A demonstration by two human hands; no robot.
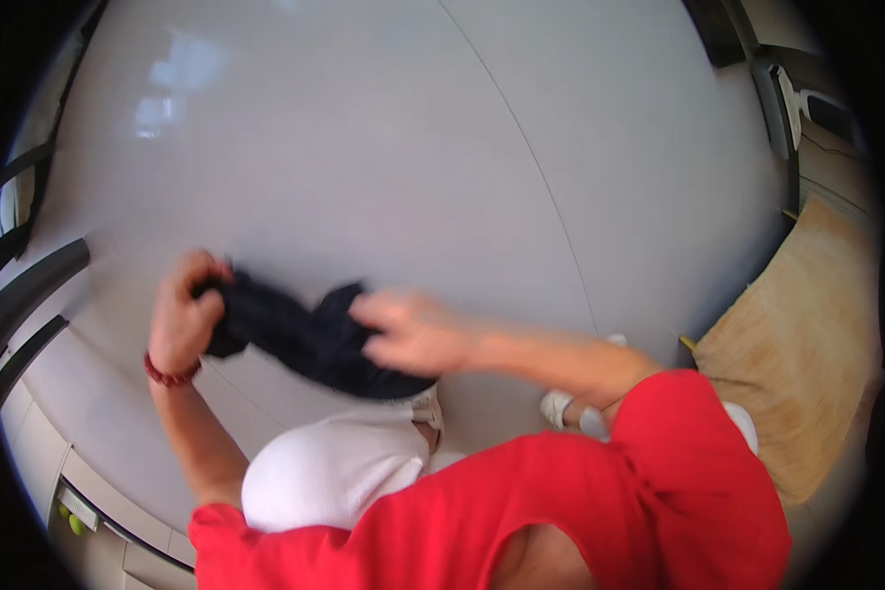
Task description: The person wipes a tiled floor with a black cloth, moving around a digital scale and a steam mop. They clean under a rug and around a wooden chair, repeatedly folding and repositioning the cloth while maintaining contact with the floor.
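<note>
A black piece of cloth (pixel 295 335), perhaps a garment, is stretched between my hands above the floor. My left hand (pixel 177 321), with a red beaded bracelet at the wrist, grips its left end, the fingers curled over the top. At the other end my right hand (pixel 417 335) pinches the cloth; this hand is blurred, and its fingertips are partly hidden against the dark fabric. The cloth sags in the middle and hangs just beyond my white-clad knee (pixel 324 468).
Glossy grey floor (pixel 354 147) spreads ahead, with a thin seam. A tan fabric cover (pixel 796 354) drapes over something at the right. Dark curved furniture parts (pixel 40 287) stand at the left. White shoes (pixel 557 408) are beneath me.
</note>
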